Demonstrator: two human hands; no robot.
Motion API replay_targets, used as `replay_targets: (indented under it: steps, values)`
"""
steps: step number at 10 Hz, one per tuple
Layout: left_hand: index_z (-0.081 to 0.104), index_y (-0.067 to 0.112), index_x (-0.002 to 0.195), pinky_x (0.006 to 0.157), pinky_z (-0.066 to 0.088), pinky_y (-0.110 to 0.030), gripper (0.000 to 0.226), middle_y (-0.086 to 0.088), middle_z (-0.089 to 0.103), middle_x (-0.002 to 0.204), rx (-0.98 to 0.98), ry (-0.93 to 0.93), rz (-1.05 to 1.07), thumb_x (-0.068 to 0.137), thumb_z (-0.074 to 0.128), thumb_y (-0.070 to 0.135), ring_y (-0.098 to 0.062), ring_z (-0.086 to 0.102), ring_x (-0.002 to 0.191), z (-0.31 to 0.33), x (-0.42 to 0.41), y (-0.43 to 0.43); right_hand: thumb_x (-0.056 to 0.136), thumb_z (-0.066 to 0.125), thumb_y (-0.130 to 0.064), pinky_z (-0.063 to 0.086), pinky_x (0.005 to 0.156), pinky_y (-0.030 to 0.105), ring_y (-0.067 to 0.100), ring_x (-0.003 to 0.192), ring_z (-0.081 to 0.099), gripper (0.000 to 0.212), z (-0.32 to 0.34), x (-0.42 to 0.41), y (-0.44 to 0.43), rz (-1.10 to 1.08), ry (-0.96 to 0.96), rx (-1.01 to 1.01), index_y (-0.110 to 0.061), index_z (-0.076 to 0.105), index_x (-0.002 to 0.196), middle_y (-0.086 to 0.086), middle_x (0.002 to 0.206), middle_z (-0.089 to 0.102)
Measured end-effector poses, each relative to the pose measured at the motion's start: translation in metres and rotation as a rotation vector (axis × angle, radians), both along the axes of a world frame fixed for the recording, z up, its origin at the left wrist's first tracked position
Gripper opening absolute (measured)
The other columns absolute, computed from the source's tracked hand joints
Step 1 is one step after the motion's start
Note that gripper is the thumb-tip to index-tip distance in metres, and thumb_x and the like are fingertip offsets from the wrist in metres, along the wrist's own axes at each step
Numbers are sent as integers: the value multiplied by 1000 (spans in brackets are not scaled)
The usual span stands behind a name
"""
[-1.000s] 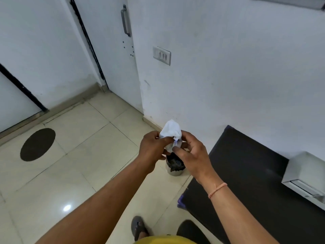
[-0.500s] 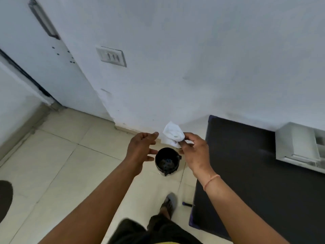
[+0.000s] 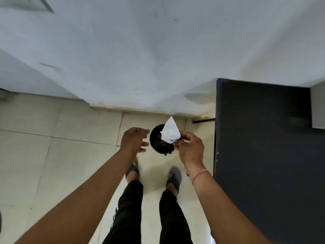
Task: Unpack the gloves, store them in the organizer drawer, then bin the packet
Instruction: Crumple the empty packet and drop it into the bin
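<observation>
My right hand (image 3: 190, 149) pinches a crumpled white packet (image 3: 169, 132) by its lower corner, holding it right above a small round black bin (image 3: 159, 142) on the tiled floor by the wall. The bin has dark contents inside. Just left of the bin hovers my left hand (image 3: 134, 140), fingers spread, with nothing in it. No gloves or organizer drawer can be made out here.
A black table (image 3: 263, 147) stands at the right, close to my right arm, with a white box (image 3: 318, 106) at its far edge. The white wall (image 3: 158, 59) rises directly behind the bin. My two feet in sandals (image 3: 173, 178) stand just short of the bin.
My left hand let go of the packet and moved left; the right hand alone now holds it over the bin. The view tilted down as I stepped closer to the bin.
</observation>
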State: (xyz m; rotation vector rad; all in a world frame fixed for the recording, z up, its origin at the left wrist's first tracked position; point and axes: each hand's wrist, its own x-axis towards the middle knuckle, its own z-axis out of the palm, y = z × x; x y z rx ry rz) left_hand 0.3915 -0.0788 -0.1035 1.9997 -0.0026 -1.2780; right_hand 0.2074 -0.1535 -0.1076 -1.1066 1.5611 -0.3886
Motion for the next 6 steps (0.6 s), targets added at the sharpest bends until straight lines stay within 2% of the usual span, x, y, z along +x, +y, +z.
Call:
replay_targets:
  steps: [1,2,3,4,5,6]
  values:
    - [72,7,109,60,53,-33,27,-6,72,98,88,34,-70,94,78,28,-27,70,74,-90,23,-14,82,73,-6,66,85,48,25,86,80,39,-103,17,-10,-27,100,104,-43,75,70,-7,87,80]
    - [72,8,108,61,54,-33,24,-4,71,96,143,46,-133,95,77,28,-25,69,73,-152,34,-20,80,68,-5,65,88,46,26,92,78,33,-175,30,-15,-42,176,193,-36,79,77,1,95,82]
    - [72,11,99,62,54,-33,18,-4,70,93,222,42,-257,95,75,29,-21,69,70,-229,41,-27,89,59,-5,58,100,35,29,115,71,34,-249,48,-17,-34,239,306,-16,80,113,8,122,77]
    - [68,17,94,64,55,-34,16,-4,72,92,248,19,-328,93,76,31,-21,70,72,-264,44,-34,98,54,-8,48,109,35,35,132,60,41,-277,58,-18,11,204,391,-9,65,138,14,143,64]
    - [70,21,103,66,61,-36,22,-5,77,97,268,-67,-432,86,78,33,-23,73,76,-296,48,-42,101,50,-5,42,115,36,37,143,49,49,-300,65,-19,89,209,418,-12,51,150,15,155,52]
    - [72,24,111,76,64,-41,31,-7,79,106,272,-108,-455,81,77,32,-24,72,79,-314,54,-54,102,52,-9,41,113,33,34,147,45,59,-315,69,-26,93,206,376,-21,40,159,11,161,46]
